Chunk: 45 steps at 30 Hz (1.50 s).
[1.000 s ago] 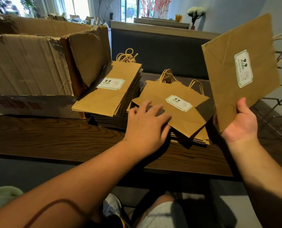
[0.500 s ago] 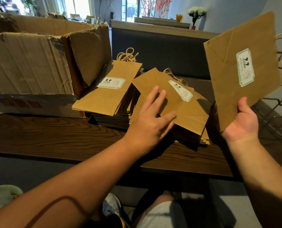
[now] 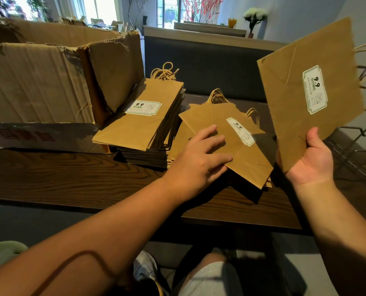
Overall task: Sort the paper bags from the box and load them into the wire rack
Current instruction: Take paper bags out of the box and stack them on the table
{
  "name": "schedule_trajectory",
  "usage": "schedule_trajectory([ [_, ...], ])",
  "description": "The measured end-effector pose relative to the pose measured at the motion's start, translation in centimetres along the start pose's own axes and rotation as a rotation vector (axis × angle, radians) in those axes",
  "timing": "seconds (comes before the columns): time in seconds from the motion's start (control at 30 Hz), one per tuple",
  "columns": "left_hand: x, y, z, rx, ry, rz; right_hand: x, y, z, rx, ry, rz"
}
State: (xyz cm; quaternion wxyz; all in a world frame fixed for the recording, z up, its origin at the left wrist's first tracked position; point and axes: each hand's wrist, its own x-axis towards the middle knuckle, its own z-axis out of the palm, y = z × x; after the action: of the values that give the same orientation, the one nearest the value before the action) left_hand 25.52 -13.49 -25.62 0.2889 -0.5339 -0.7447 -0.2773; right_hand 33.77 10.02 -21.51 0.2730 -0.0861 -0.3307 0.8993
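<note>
Arms: both bare to the near edge of the view, no sleeves, watch or rings showing.
Left hand [image 3: 201, 159]: bare, no glove.
Right hand [image 3: 312, 161]: bare, no glove.
Legs: pale ribbed shorts [image 3: 207, 278], bare knee.
Foot: grey-and-white sneaker [image 3: 145, 268], yellow trim.

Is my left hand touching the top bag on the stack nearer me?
Touching. The head view shows the left hand with its fingers spread flat on the skewed top bag of the near stack, no gap between them.

Left hand [image 3: 201, 159] flat, right hand [image 3: 310, 159] gripping
</note>
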Motion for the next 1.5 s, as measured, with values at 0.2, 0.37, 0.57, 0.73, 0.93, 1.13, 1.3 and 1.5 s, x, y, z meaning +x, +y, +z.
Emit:
schedule_trajectory([
  [0.2,0.0,0.0,-0.6,0.074,0.143,-0.007,0.4,-0.2,-0.4,0.022,0.002,-0.029],
  [0.37,-1.4,1.0,0.2,0.137,0.102,-0.095,0.8,0.0,-0.5,0.020,0.022,-0.012],
  [0.57,-0.4,0.4,0.2,-0.030,0.031,-0.103,0.9,0.0,-0.4,-0.007,0.030,-0.013],
  [0.73,1.4,0.4,0.2,-0.054,-0.073,-0.200,0.8,-0.1,-0.1,0.027,-0.050,-0.038],
  [0.93,3.0,1.0,0.4,0.073,-0.023,-0.080,1.2,-0.8,-0.1,0.027,-0.044,-0.065],
  [1.13,2.9,-0.1,0.4,0.142,-0.018,-0.058,1.1,-1.1,0.0,0.036,-0.068,-0.046],
  [1.3,2.2,0.6,-0.3,0.238,-0.048,-0.178,0.7,-1.0,0.3,0.057,-0.014,-0.032],
  [1.5,1.0,3.7,0.3,0.219,-0.338,-0.443,0.6,-0.6,0.6,0.002,0.013,-0.035],
])
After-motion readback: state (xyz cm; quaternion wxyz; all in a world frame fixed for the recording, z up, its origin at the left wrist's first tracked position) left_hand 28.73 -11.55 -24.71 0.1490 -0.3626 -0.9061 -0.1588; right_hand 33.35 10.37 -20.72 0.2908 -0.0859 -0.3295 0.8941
